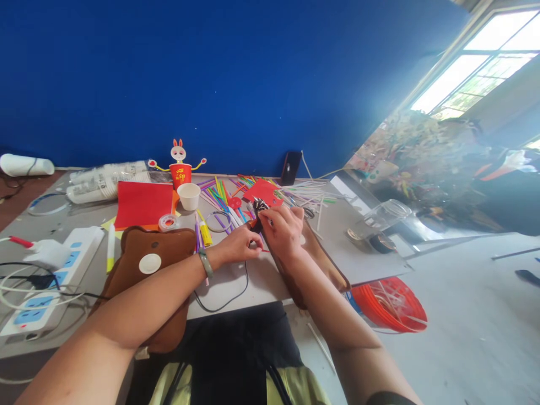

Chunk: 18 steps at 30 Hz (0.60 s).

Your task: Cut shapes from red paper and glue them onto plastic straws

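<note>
My left hand (pixel 242 246), with a bracelet at the wrist, is curled closed over the middle of the table. Just to its right, my right hand (pixel 283 229) is closed too, its fingertips pinched together. A black object (pixel 257 216) with shiny pale marks shows at the fingertips; its kind is unclear, and the hands partly cover it. From below my left hand a black cord (pixel 247 278) loops toward the table's front edge. Behind the hands lie red paper (pixel 264 191) and several coloured sticks (pixel 219 194).
A red cup with a rabbit figure (pixel 181 175) stands by a white paper cup (pixel 188 197). Left are red sheets (pixel 144 205), a tape roll (pixel 167 223), a brown cushion-like pad (pixel 169 247) and a power strip (pixel 63 281). A clear jar (pixel 386 219) and red bucket (pixel 390 304) are right.
</note>
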Each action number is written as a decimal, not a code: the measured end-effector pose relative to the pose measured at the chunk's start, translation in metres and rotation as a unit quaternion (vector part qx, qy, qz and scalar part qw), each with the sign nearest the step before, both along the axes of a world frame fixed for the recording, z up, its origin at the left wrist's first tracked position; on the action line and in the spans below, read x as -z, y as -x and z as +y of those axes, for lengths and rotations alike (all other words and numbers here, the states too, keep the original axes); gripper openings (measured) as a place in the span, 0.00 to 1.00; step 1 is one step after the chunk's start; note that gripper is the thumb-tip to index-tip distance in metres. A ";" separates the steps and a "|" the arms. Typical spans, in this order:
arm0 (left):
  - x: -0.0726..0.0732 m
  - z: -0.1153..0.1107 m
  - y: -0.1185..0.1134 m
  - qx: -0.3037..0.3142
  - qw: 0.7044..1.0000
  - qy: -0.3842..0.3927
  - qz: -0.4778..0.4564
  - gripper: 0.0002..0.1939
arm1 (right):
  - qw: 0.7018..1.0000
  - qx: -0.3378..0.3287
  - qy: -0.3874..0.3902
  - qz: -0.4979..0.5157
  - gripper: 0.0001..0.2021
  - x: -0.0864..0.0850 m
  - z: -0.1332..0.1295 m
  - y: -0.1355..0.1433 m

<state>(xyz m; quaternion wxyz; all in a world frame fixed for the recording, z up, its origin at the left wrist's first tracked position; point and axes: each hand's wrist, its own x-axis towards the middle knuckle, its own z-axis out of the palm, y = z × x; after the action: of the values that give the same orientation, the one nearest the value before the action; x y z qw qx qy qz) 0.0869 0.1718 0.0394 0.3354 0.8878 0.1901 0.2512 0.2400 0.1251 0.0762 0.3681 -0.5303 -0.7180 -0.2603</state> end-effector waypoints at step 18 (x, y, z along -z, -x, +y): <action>-0.003 0.000 0.004 0.014 0.996 0.093 0.002 0.07 | 0.993 0.098 -0.046 0.041 0.06 -0.005 -0.044 -0.069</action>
<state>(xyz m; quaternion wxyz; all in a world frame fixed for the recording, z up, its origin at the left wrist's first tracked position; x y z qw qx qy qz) 0.0834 0.1716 0.0427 0.4195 0.8560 0.2006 0.2261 0.3095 0.0809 0.0811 0.3941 -0.5906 -0.6344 -0.3058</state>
